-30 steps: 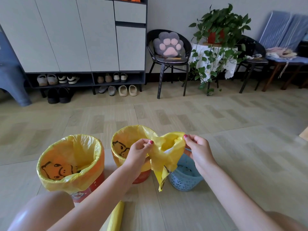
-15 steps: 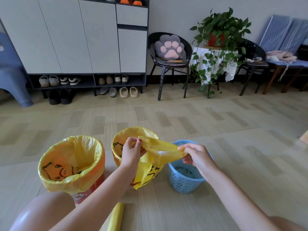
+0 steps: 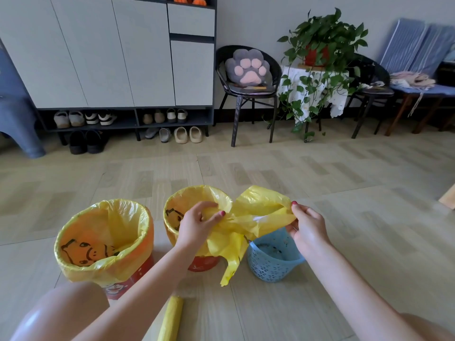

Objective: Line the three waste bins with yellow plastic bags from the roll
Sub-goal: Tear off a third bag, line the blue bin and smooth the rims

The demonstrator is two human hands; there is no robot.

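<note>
Above the unlined blue basket bin [image 3: 272, 263], left hand [image 3: 197, 223] and right hand [image 3: 306, 228] each pinch a yellow bag [image 3: 248, 225], spreading its mouth; next, lower it inside.

No words, numbers or brand names can be read anywhere. There are only drawings: a black outline of a cartoon bear on the yellow bag in the left bin [image 3: 103, 244], a part of the same drawing on the bag in the middle bin [image 3: 177, 217], and a cartoon face low on the left bin's red wall.
</note>
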